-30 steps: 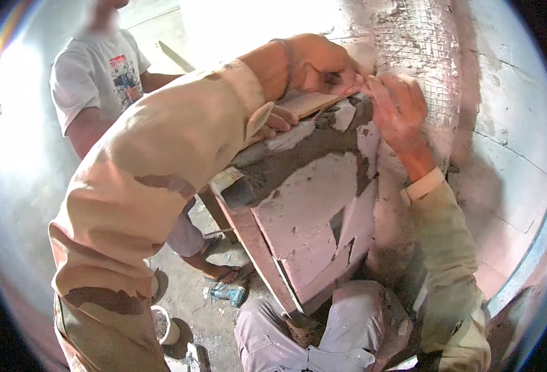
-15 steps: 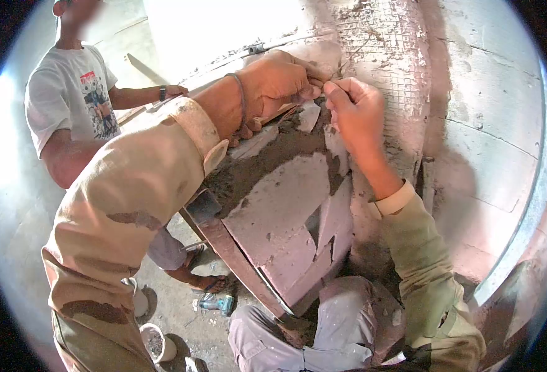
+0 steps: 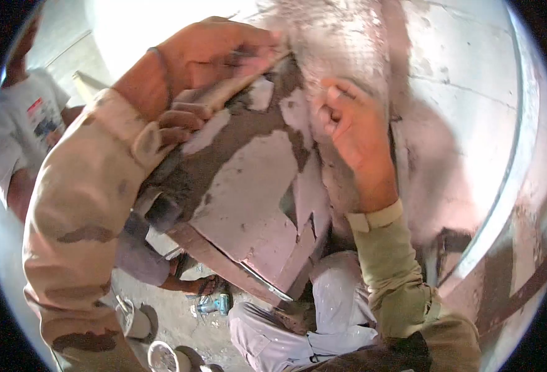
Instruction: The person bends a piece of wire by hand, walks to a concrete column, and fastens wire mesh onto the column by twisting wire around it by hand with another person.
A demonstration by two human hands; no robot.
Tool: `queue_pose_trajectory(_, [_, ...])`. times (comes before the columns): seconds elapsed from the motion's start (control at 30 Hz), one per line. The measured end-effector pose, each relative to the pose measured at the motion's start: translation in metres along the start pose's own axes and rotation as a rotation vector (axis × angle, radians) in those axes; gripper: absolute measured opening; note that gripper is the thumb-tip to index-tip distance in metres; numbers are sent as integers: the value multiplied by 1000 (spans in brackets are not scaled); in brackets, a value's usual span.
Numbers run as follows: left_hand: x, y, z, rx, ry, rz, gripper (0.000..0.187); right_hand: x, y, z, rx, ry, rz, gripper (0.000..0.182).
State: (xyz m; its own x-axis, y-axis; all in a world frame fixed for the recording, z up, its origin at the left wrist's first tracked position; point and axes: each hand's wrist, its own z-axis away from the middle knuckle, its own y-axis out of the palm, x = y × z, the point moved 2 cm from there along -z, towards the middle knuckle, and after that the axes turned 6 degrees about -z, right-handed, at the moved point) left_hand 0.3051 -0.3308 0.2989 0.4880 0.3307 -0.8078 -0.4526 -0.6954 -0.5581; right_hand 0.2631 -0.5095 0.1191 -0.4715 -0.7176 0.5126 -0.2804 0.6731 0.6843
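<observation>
My left hand (image 3: 224, 59) reaches over the top edge of a mortar-smeared slab (image 3: 248, 198), fingers curled and blurred near the end of a pale wooden strip (image 3: 239, 84). What its fingertips pinch is not clear. My right hand (image 3: 351, 118) is raised beside a rough column (image 3: 341, 43), apart from the left, with thumb and fingers pinched together. Anything between those fingers is too small to make out. Below my left wrist, another person's fingers (image 3: 183, 121) appear to hold the strip's lower part. Dark wet mortar (image 3: 205, 167) covers the slab's upper part around pale patches.
Another person (image 3: 25, 130) in a printed T-shirt stands at the left. A teal power tool (image 3: 214, 304) lies on the floor, near a bucket (image 3: 138, 325) and another bucket (image 3: 161, 358). A block wall (image 3: 459, 111) with a metal strip (image 3: 516, 155) rises at the right.
My hands have drawn apart: the left has moved up and left, while the right stays pinched beside the column. The view has shifted, and more of the wooden strip now shows.
</observation>
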Motion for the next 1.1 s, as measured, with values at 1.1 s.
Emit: queue_pose_trajectory(1.1, [55, -12, -52, 49, -14, -568, 44, 273, 304, 609, -1872, 135, 225, 23])
